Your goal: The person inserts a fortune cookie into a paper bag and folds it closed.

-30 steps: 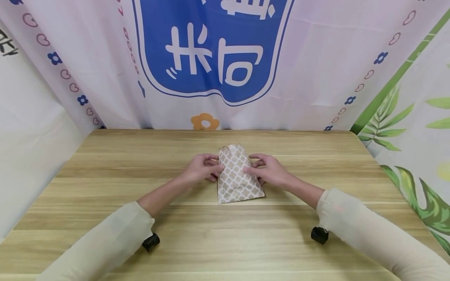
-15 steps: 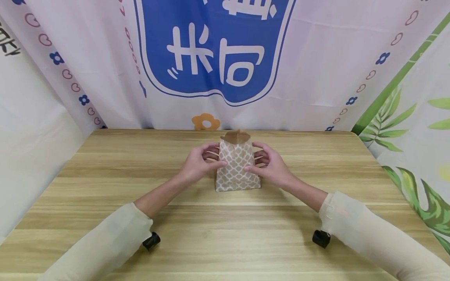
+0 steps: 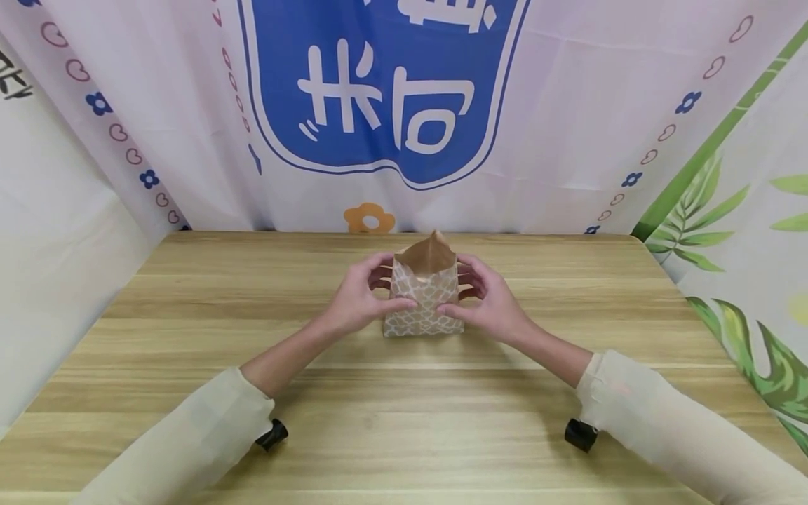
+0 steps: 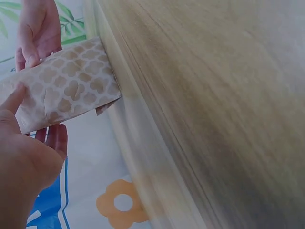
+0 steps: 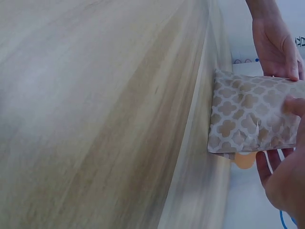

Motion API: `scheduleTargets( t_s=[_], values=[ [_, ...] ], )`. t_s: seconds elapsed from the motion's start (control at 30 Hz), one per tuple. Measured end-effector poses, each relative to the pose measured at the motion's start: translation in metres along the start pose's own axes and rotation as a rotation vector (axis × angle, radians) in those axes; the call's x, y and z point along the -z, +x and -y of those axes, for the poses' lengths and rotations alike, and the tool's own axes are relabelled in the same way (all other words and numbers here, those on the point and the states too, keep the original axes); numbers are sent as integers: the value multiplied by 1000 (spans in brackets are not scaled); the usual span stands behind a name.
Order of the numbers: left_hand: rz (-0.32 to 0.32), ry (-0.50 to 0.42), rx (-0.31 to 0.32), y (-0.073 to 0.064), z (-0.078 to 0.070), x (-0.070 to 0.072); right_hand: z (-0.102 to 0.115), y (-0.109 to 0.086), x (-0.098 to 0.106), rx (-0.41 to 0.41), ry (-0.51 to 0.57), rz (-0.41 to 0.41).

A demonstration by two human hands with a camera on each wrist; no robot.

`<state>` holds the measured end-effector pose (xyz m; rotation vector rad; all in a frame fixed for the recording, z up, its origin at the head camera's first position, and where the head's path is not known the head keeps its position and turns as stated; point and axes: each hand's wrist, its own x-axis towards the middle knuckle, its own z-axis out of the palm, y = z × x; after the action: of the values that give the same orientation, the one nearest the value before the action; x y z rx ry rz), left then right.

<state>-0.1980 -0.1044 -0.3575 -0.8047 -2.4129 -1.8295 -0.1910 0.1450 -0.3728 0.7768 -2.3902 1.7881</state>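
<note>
A small paper bag (image 3: 424, 286), tan with a white lattice print, stands upright near the back middle of the table. Its mouth gapes at the top and shows plain brown paper inside. My left hand (image 3: 361, 300) grips its left side, thumb on the front and fingers round the side and behind. From the right, my right hand (image 3: 494, 301) holds the opposite side in the same way. In the left wrist view the bag (image 4: 71, 88) has its base against the tabletop. The right wrist view shows the bag's printed front (image 5: 252, 114) between both hands. Fingertips behind the bag are hidden.
The wooden table (image 3: 391, 428) ends at the back against a white curtain (image 3: 568, 140) with a blue emblem. A leaf-print cloth (image 3: 745, 280) hangs on the right. Black wrist devices (image 3: 579, 435) sit under both sleeves.
The bag has gone from leaning back with a flat, closed top to standing upright with its mouth spread wide. Both hands have shifted slightly with it, and the thumbs lie further across its front.
</note>
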Motion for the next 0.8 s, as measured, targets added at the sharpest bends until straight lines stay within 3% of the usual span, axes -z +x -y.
scheduleTargets(
  t_s=[0.47, 0.63, 0.8],
  values=[
    [27, 56, -204, -9, -4, -3, 9, -8, -2, 201, -78, -21],
    [16, 61, -236, -10, -5, -5, 12, -8, -3, 231, -90, -35],
    [-5, 56, -223, -10, -7, -7, 14, -8, -3, 240, -79, -61]
  ],
)
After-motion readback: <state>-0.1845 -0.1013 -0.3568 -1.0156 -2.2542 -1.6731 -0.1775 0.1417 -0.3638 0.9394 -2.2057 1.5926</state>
